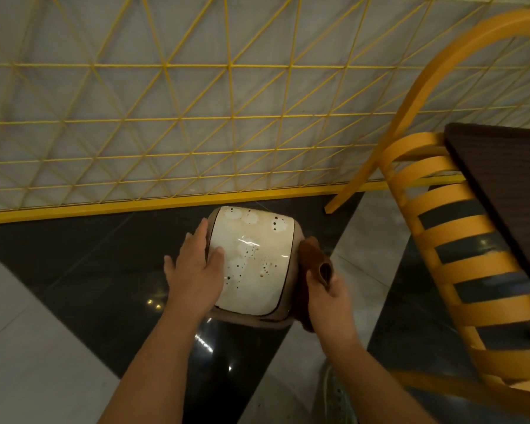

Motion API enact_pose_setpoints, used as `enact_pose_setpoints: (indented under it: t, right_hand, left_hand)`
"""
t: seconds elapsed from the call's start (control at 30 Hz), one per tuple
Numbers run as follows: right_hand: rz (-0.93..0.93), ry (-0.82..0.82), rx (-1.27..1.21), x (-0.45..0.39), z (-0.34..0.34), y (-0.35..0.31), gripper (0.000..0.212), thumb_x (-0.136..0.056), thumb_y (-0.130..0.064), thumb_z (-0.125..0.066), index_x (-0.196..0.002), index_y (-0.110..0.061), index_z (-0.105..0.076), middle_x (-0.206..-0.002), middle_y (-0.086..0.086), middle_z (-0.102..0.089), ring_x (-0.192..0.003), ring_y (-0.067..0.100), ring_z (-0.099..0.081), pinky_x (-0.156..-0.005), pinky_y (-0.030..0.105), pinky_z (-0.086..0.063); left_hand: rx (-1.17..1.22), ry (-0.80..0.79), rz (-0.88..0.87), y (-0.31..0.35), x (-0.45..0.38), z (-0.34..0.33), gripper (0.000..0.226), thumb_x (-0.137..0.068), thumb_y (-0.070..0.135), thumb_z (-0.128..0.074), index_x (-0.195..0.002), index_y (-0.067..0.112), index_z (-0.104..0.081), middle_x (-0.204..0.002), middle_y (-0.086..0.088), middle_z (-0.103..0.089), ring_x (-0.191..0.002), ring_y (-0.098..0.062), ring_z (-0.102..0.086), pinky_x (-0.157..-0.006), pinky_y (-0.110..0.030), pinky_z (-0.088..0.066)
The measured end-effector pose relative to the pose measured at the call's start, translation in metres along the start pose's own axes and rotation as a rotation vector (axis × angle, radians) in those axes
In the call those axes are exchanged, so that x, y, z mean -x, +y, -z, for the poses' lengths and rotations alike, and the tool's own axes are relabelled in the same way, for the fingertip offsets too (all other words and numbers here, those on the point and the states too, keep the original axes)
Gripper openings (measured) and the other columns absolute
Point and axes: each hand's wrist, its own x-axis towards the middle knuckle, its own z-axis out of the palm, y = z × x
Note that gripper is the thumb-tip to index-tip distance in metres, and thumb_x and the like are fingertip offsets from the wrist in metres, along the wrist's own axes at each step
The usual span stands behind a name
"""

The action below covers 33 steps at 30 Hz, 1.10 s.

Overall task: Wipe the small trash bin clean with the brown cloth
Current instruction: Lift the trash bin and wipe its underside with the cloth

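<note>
Left hand [196,270] flat on bin [254,270] lid edge; right hand [328,296] grips cloth [311,255] against bin's side.

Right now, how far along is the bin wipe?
Done: cloth is picked up and at the bin. In hand: right hand grips the brown cloth against the right side of the small trash bin; left hand rests flat on the lid's left edge, steadying it. Left: the lid top shows dark specks and pale blotches, so it looks unwiped.

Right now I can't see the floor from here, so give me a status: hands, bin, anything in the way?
Left hand flat on trash bin lid. Right hand holds brown cloth against bin's right side. Yellow chair close on the right.
</note>
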Motion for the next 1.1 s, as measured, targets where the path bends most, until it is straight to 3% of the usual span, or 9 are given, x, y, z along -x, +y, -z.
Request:
enact_pose_setpoints:
  t: [0.13, 0.27, 0.33, 0.47, 0.57, 0.7, 0.87, 1.0, 1.1]
  right_hand:
    - [-0.064, 0.002, -0.069, 0.023, -0.005, 0.019, 0.024, -0.096, -0.033, -0.051, -0.082, -0.047, -0.064, -0.084, -0.007, -0.070, -0.083, 0.019, -0.068, -0.078, 0.043, -0.056]
    - [-0.026, 0.054, -0.085, 0.019, 0.006, 0.014, 0.019, -0.097, -0.034, -0.049, -0.088, -0.044, -0.062, -0.090, 0.006, -0.071, -0.083, 0.027, -0.069, -0.078, 0.046, -0.057]
    - [0.024, 0.089, -0.076, 0.012, 0.011, 0.007, 0.021, -0.098, -0.031, -0.049, -0.087, -0.046, -0.059, -0.092, 0.006, -0.070, -0.085, 0.027, -0.068, -0.075, 0.041, -0.057]
    - [0.156, 0.038, 0.029, 0.000, 0.006, -0.008, 0.034, -0.097, -0.022, -0.049, -0.097, -0.055, -0.057, -0.104, 0.000, -0.068, -0.101, 0.027, -0.064, -0.090, 0.046, -0.051]
    - [0.266, -0.035, 0.128, -0.006, -0.001, -0.009, 0.044, -0.097, -0.011, -0.047, -0.127, -0.043, -0.054, -0.120, -0.006, -0.063, -0.110, 0.014, -0.060, -0.098, 0.034, -0.049]
    - [0.438, -0.050, 0.261, -0.005, -0.003, -0.005, 0.058, -0.093, 0.001, -0.048, -0.129, -0.044, -0.049, -0.131, -0.016, -0.053, -0.103, -0.020, -0.048, -0.084, -0.004, -0.036]
    - [0.499, -0.012, 0.284, 0.013, -0.005, 0.029, 0.061, -0.090, 0.007, -0.050, -0.136, -0.031, -0.050, -0.143, -0.010, -0.045, -0.130, 0.003, -0.041, -0.109, 0.023, -0.036]
    - [0.533, -0.016, 0.222, 0.027, -0.007, 0.048, 0.062, -0.087, 0.009, -0.053, -0.131, -0.035, -0.051, -0.129, -0.016, -0.049, -0.119, -0.012, -0.042, -0.096, 0.003, -0.035]
    - [0.532, 0.019, 0.244, 0.006, -0.007, 0.031, 0.050, -0.090, 0.002, -0.054, -0.129, -0.029, -0.054, -0.117, -0.025, -0.046, -0.107, -0.021, -0.042, -0.086, -0.004, -0.033]
  left_hand:
    - [-0.083, 0.005, -0.037, -0.004, -0.005, -0.004, 0.065, -0.096, 0.041, -0.046, -0.153, 0.033, -0.015, -0.162, 0.002, -0.014, -0.149, -0.013, 0.004, -0.117, -0.047, 0.017]
    - [-0.245, 0.050, -0.186, -0.008, -0.002, -0.014, 0.077, -0.086, 0.056, -0.054, -0.151, 0.036, -0.016, -0.164, 0.004, -0.001, -0.149, -0.014, 0.013, -0.115, -0.047, 0.017]
    - [-0.345, 0.015, -0.342, -0.007, 0.006, -0.022, 0.081, -0.083, 0.061, -0.055, -0.150, 0.040, -0.015, -0.163, 0.007, 0.006, -0.146, -0.010, 0.019, -0.112, -0.040, 0.020]
    - [-0.527, -0.118, -0.492, -0.003, 0.017, -0.036, 0.095, -0.078, 0.064, -0.058, -0.151, 0.044, -0.001, -0.160, 0.009, 0.023, -0.140, -0.009, 0.033, -0.110, -0.038, 0.027]
    - [-0.603, -0.104, -0.490, -0.001, 0.015, -0.037, 0.100, -0.078, 0.063, -0.062, -0.150, 0.044, 0.005, -0.160, 0.008, 0.023, -0.138, -0.010, 0.035, -0.108, -0.040, 0.031]
    - [-0.658, -0.089, -0.472, 0.000, 0.013, -0.035, 0.101, -0.077, 0.063, -0.063, -0.150, 0.047, 0.005, -0.161, 0.010, 0.020, -0.144, -0.013, 0.026, -0.101, -0.042, 0.038]
    - [-0.700, -0.067, -0.478, 0.000, 0.013, -0.035, 0.098, -0.077, 0.065, -0.060, -0.149, 0.047, 0.004, -0.161, 0.010, 0.017, -0.147, -0.016, 0.018, -0.098, -0.045, 0.039]
    - [-0.696, -0.062, -0.482, 0.001, 0.012, -0.035, 0.098, -0.076, 0.062, -0.062, -0.149, 0.048, 0.001, -0.162, 0.009, 0.011, -0.148, -0.016, 0.015, -0.096, -0.044, 0.042]
    - [-0.715, -0.047, -0.489, 0.002, 0.011, -0.036, 0.098, -0.075, 0.066, -0.060, -0.149, 0.048, 0.002, -0.162, 0.009, 0.012, -0.149, -0.017, 0.014, -0.098, -0.046, 0.040]
